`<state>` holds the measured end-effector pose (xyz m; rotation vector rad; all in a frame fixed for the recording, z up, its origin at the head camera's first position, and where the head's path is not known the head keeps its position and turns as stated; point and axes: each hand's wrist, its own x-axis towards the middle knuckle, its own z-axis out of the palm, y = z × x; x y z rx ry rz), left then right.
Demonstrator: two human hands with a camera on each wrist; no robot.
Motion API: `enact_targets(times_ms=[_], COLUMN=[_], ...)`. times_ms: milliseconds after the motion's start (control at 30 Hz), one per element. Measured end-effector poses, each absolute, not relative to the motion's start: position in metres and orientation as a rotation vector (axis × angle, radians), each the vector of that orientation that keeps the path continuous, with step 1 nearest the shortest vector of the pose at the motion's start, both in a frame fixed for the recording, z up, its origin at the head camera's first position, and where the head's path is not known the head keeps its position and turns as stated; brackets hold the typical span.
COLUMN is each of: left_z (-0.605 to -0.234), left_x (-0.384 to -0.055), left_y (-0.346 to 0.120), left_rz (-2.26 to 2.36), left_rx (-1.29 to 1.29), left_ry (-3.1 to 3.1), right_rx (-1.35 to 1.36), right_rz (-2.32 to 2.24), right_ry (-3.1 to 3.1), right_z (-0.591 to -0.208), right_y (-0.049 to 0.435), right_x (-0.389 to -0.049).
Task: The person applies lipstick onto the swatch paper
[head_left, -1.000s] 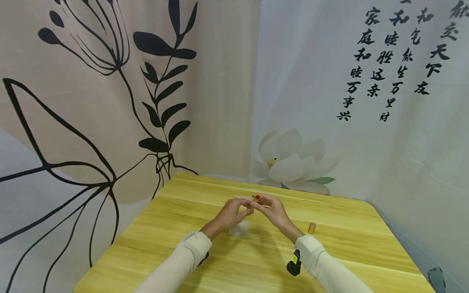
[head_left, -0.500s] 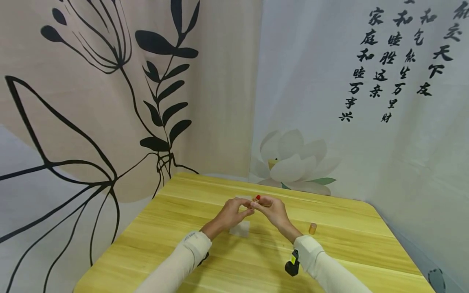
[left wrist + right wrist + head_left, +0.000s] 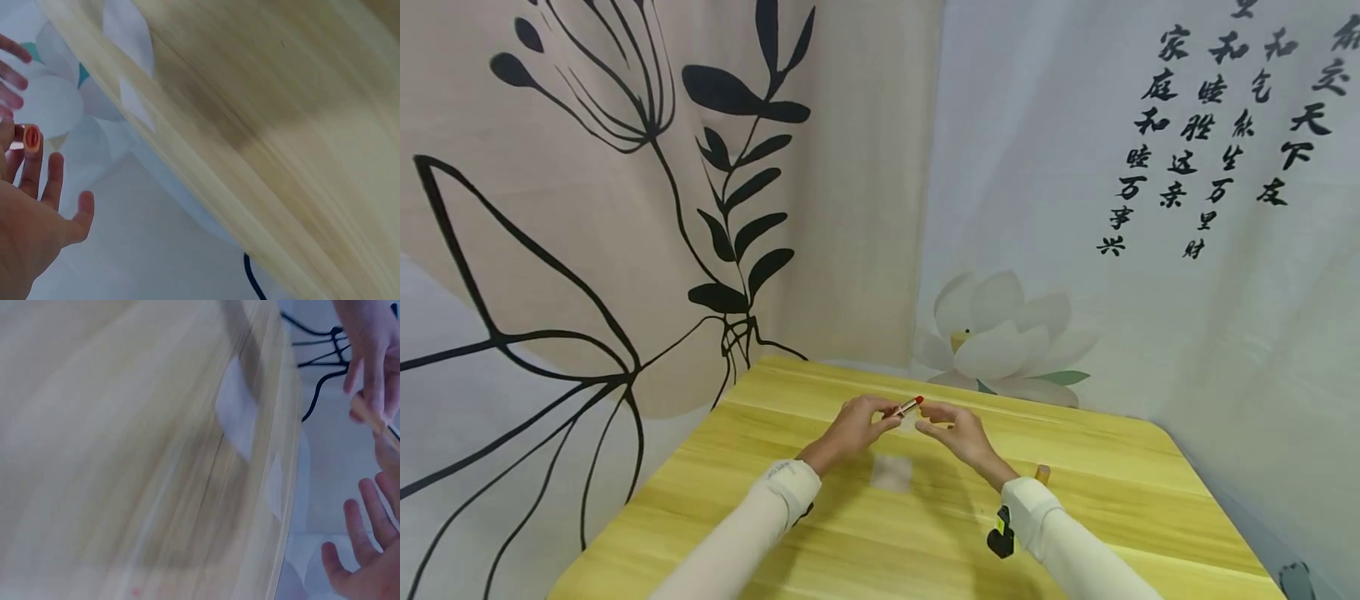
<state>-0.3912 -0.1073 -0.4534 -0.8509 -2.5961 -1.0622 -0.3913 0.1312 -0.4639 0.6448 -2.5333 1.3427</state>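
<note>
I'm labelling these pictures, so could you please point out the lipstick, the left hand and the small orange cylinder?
Lipstick (image 3: 907, 407), head view: metallic tube.
Left hand (image 3: 852, 423), head view: back of hand.
Orange cylinder (image 3: 1042, 472), head view: visible upper part.

Over to the pale backdrop (image 3: 1157, 321), reading black Chinese characters (image 3: 1213, 89) in four slanting columns, right to left: 能交天下友, clipped at the head view's edge; then 和气能生万里财; next 里和睦胜远亲, cut into at the top; then, leftmost, 家庭和睦万事兴. Down now to the left sleeve's cuff (image 3: 797, 485), catching faint grey marks (image 3: 781, 467), too small to read.
</note>
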Motion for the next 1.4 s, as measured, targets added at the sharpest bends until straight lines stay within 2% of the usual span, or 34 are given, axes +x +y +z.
enact_targets(times_ms=[267, 600, 967, 1400], left_z=[-0.455, -0.485, -0.482, -0.487], left_x=[-0.413, -0.433, -0.466, -0.481], left_y=[-0.121, -0.11, -0.095, -0.092], left_rz=[-0.94, -0.714, -0.529, -0.458], left_rx=[-0.723, -0.613, -0.54, -0.437], left_ry=[-2.666, -2.706, -2.763, -2.733], right_rx=[0.639, 0.642, 0.549, 0.625], right_rz=[1.079, 0.887, 0.763, 0.552], right_ry=[-2.63, -2.813, -2.897, -3.074], right_z=[-0.482, -0.512, -0.516, -0.51], right_y=[0.136, 0.124, 0.107, 0.11], right_x=[-0.422, -0.441, -0.469, -0.476])
